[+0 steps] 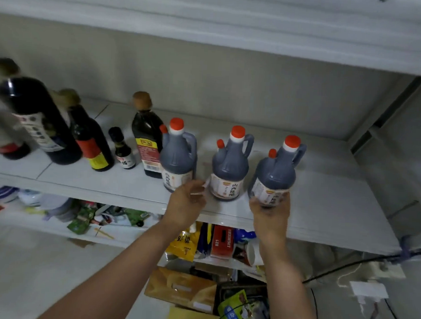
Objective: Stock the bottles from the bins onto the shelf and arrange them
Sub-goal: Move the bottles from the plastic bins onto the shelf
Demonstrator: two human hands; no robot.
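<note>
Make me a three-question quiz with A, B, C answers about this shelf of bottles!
1. Where is the tiny bottle? A) between two taller bottles B) on the floor C) right of the jugs
2. How many red-capped grey jugs are there? A) two B) three C) five
3. What is the right hand doing? A) hanging empty B) holding a cup C) gripping the rightmost jug
Answers: 1 A, taller bottles flank it; 2 B, three big red caps in a row; 3 C, its fingers wrap that jug's base.
</note>
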